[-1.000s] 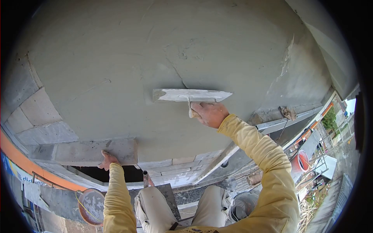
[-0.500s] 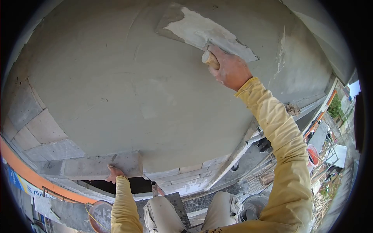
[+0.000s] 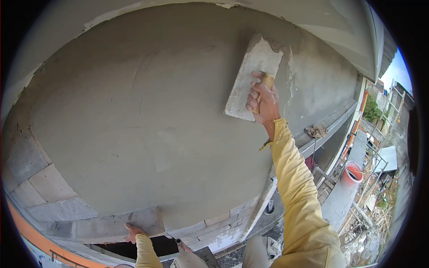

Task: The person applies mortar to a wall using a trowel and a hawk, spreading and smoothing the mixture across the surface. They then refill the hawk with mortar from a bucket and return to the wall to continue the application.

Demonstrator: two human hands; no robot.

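Note:
Grey wet plaster [image 3: 178,116] covers most of the wall. My right hand [image 3: 264,100] is wrapped round the wooden handle [image 3: 267,81] of a rectangular trowel [image 3: 243,89], whose metal blade lies against the plaster at the upper right and stands nearly upright. Lower down on the left, my left hand [image 3: 133,233] rests on the lower edge of a concrete ledge [image 3: 105,227], above a dark opening. Its fingers are partly hidden by the ledge, so its grip is unclear.
Bare blocks [image 3: 51,183] border the plaster at the left. A ceiling edge [image 3: 147,5] runs along the top. At the right are a crumpled cloth [image 3: 316,131] on a sill, a red bucket [image 3: 353,172] on a plank, metal scaffolding and debris. My knees are at the bottom.
My right hand and the trowel have turned from a slanted, nearly level position to nearly upright, and sit lower against the plaster. The view has tilted up, showing more ceiling; my left hand stays at the ledge.

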